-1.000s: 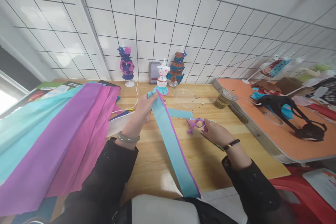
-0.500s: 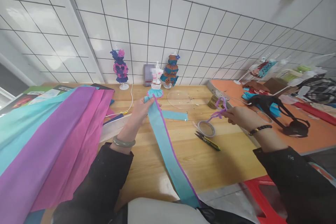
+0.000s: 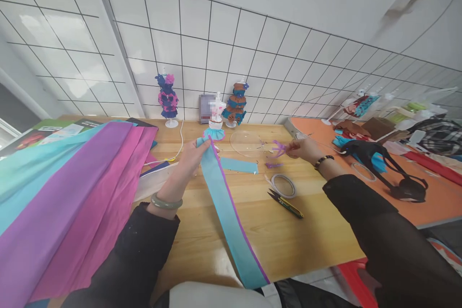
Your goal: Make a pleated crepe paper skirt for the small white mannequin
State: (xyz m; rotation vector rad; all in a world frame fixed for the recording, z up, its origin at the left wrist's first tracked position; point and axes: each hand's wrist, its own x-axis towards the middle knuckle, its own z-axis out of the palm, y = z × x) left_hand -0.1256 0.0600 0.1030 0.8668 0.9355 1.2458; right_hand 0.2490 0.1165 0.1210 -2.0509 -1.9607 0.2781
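Note:
My left hand (image 3: 195,156) pinches the top end of a long light-blue fabric strip (image 3: 225,211) with a purple edge. The strip runs down across the table toward my lap. Farther right, my right hand (image 3: 303,149) is closed on thin purple fabric scraps (image 3: 278,148), which stick out to the left of its fingers. Another purple scrap (image 3: 273,165) lies on the table just below. Nearer to me are a roll of tape (image 3: 283,186) and thread snips (image 3: 286,203). A short light-blue fabric piece (image 3: 239,165) lies flat between the hands.
Folded turquoise, purple and pink fabrics (image 3: 83,192) cover the left side. Small dressed mannequins (image 3: 168,98) stand along the tiled wall, one with a light-blue skirt (image 3: 214,134). A clear disc (image 3: 247,143) lies behind. On the orange table (image 3: 390,207) sits a black strapped item (image 3: 382,163).
My right hand has moved left and slightly away from me with purple scraps, over the spot behind the tape. One purple scrap now lies on the table. My left hand stays on the strip.

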